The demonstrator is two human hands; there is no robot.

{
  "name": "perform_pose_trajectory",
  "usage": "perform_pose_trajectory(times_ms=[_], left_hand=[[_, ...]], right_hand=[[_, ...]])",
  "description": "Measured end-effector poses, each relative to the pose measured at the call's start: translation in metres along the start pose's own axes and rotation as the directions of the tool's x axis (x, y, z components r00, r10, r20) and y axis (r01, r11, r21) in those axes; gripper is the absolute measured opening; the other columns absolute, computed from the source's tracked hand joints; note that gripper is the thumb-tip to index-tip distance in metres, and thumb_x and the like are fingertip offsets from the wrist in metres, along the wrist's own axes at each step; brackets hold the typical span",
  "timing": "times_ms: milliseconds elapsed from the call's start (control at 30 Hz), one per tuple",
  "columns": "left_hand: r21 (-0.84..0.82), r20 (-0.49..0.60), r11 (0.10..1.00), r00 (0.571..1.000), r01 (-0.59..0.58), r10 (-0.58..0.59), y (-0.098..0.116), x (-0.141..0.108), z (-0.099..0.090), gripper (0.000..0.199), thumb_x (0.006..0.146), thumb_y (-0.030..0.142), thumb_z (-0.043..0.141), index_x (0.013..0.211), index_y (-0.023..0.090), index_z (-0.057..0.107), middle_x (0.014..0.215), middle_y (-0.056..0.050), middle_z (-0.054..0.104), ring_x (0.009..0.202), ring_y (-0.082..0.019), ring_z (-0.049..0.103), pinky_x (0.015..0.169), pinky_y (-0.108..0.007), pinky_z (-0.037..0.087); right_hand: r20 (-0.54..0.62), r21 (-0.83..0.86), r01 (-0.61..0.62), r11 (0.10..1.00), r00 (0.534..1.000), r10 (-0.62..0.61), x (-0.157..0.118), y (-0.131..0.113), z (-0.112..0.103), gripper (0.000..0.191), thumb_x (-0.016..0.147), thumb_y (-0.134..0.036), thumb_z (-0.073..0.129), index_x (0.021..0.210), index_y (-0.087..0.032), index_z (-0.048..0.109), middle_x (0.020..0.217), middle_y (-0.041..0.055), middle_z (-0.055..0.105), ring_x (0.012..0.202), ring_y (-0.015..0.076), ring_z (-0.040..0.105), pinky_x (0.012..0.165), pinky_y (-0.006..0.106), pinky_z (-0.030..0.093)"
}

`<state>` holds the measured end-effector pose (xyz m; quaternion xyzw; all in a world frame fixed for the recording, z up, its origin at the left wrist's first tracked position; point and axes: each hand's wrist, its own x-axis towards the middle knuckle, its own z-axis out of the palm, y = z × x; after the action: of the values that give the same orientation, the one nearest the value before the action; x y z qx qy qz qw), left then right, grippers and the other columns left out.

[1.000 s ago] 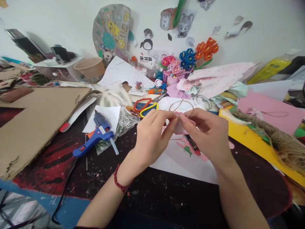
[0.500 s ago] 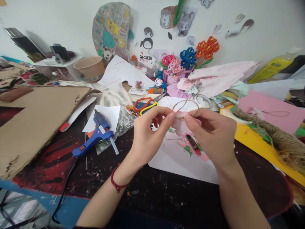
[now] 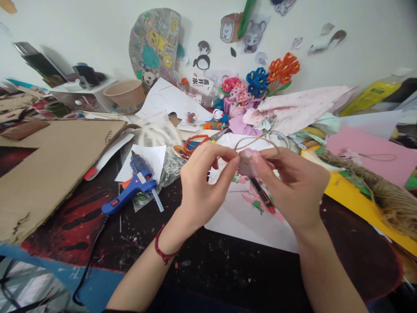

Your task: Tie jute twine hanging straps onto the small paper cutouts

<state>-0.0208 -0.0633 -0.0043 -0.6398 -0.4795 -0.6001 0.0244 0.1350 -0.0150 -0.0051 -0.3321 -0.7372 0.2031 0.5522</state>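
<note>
table: dark top (image 3: 228, 269), red paint marks, cluttered
cardboard: big flat piece (image 3: 65, 161) at table's left
white sheet: (image 3: 234, 219) under the hands, pink and green scraps on it
right hand: (image 3: 293, 187) thumb in front, fingers behind, closed on pink piece; squeezing hard could crease it
left hand: (image 3: 205, 187) thumb and index tips pinched together at piece's left edge; cannot tell if paper or twine is between them; a sideways pull could tear the edge
glue gun: blue (image 3: 130, 191), on its side, nozzle over white paper, cord off table edge; a snagged cord could drag it
twine loop: (image 3: 257, 138) just behind pink piece, attachment hidden; could catch on fingers
pen: dark (image 3: 262, 195) below pink piece; a wrist bump could roll it
pink piece: (image 3: 249, 162) at the fingertips, above sheet; might slip if the right pinch loosens
</note>
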Motion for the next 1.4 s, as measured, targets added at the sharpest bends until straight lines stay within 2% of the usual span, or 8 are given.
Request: perform_pose_trajectory(times_ms=[133, 267, 400, 467, 567, 700, 1033, 1400], left_hand=[[0.04, -0.185, 0.991, 0.976, 0.126, -0.117, -0.004, 0.0, -0.005, 0.03, 0.103, 0.026, 0.051, 0.079, 0.02, 0.068, 0.071, 0.0, 0.069, 0.063, -0.009, 0.06, 0.062, -0.027, 0.049], [0.18, -0.218, 0.973, 0.971, 0.144, -0.103, -0.014, 0.006, -0.008, 0.042, 0.1, 0.031, 0.056, 0.061, 0.019, 0.063, 0.053, 0.003, 0.059, 0.053, -0.009, 0.053, 0.057, -0.028, 0.042], [0.212, -0.224, 0.977, 0.974, 0.014, 0.035, -0.013, 0.01, -0.007, 0.017, 0.093, 0.025, 0.066, 0.077, 0.02, 0.065, 0.067, 0.002, 0.066, 0.057, -0.009, 0.05, 0.058, -0.027, 0.042], [0.211, -0.15, 0.972, 0.979, -0.105, 0.139, -0.009, 0.009, -0.003, 0.011, 0.092, 0.021, 0.066, 0.082, 0.02, 0.063, 0.069, 0.002, 0.066, 0.056, -0.008, 0.05, 0.057, -0.026, 0.042], [0.245, -0.054, 0.94, 0.965, -0.236, 0.257, 0.001, 0.005, 0.004, 0.013, 0.087, 0.022, 0.074, 0.084, 0.019, 0.062, 0.068, 0.003, 0.067, 0.055, -0.008, 0.052, 0.056, -0.025, 0.041], [0.331, -0.109, 0.897, 0.932, -0.293, 0.345, 0.01, 0.002, 0.01, 0.021, 0.083, 0.025, 0.079, 0.082, 0.018, 0.06, 0.07, 0.001, 0.068, 0.057, -0.009, 0.055, 0.056, -0.024, 0.043], [0.092, -0.042, 0.984, 0.987, -0.149, 0.154, 0.017, 0.001, 0.013, 0.016, 0.087, 0.008, 0.064, 0.076, 0.016, 0.057, 0.069, 0.002, 0.061, 0.061, -0.007, 0.049, 0.058, -0.022, 0.042], [-0.123, 0.133, 0.992, 0.991, 0.022, -0.006, 0.012, 0.002, 0.004, 0.012, 0.094, 0.018, 0.062, 0.081, 0.018, 0.061, 0.072, 0.003, 0.063, 0.061, -0.006, 0.048, 0.06, -0.02, 0.043]], right_hand=[[-0.038, -0.078, 0.096, 0.992, 0.994, -0.1, 0.0, -0.003, -0.001, 0.006, 0.089, -0.02, 0.068, 0.086, -0.023, 0.072, 0.078, -0.001, 0.073, 0.069, 0.0142, 0.066, 0.068, 0.031, 0.054], [-0.083, -0.032, 0.127, 0.991, 0.988, -0.13, 0.001, -0.001, -0.001, 0.009, 0.089, -0.016, 0.068, 0.087, -0.024, 0.072, 0.078, -0.0017, 0.073, 0.072, 0.0142, 0.066, 0.07, 0.031, 0.054], [-0.127, -0.007, 0.13, 0.991, 0.983, -0.13, 0.001, -0.001, -0.002, 0.01, 0.087, -0.015, 0.07, 0.087, -0.024, 0.073, 0.078, -0.0014, 0.073, 0.071, 0.0144, 0.066, 0.068, 0.031, 0.053], [-0.141, 0.012, 0.131, 0.991, 0.982, -0.128, 0.001, -0.003, -0.002, 0.011, 0.087, -0.014, 0.07, 0.088, -0.024, 0.074, 0.08, -0.0008, 0.075, 0.073, 0.0151, 0.067, 0.069, 0.032, 0.054], [-0.15, 0.048, 0.122, 0.991, 0.982, -0.114, 0.001, -0.005, -0.003, 0.013, 0.086, -0.014, 0.07, 0.091, -0.024, 0.076, 0.085, 0.0007, 0.078, 0.076, 0.0169, 0.071, 0.071, 0.033, 0.056], [-0.145, 0.059, 0.12, 0.991, 0.983, -0.111, 0.0, -0.005, -0.004, 0.01, 0.086, -0.015, 0.072, 0.089, -0.024, 0.077, 0.085, 0.0006, 0.079, 0.075, 0.0169, 0.072, 0.07, 0.032, 0.057], [-0.102, 0.055, 0.122, 0.991, 0.988, -0.116, 0.0, -0.006, -0.006, 0.01, 0.085, -0.014, 0.073, 0.088, -0.022, 0.078, 0.081, -0.0007, 0.079, 0.071, 0.014, 0.071, 0.069, 0.029, 0.056], [-0.141, 0.095, 0.003, 0.995, 0.99, 0.01, -0.001, -0.002, -0.005, 0.004, 0.085, -0.019, 0.074, 0.082, -0.019, 0.077, 0.075, 0.001, 0.075, 0.067, 0.0151, 0.068, 0.067, 0.032, 0.057]])
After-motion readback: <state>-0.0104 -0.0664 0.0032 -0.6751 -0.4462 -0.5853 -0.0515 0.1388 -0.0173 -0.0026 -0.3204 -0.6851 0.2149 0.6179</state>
